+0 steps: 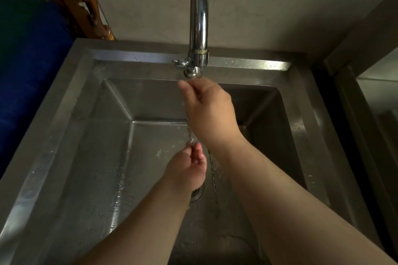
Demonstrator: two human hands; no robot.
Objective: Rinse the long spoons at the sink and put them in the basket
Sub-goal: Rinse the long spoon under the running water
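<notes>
Two bare hands are over the basin: the left hand [189,168] low under the running water, the right hand [210,105] up by the spout. There is one steel sink [64,135] with one drain [197,193] in its floor, one chrome tap [199,19], and one stream of water [190,133]. One thin, long metal piece [213,170] shows below the right wrist; what it is cannot be told.

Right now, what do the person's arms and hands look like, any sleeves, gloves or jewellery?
Both forearms are bare as far as the frame shows, with no sleeves in view. The left hand and right hand wear no gloves, and no rings, watch or bracelet are visible. The left hand's fingertips look wet and glossy.
</notes>
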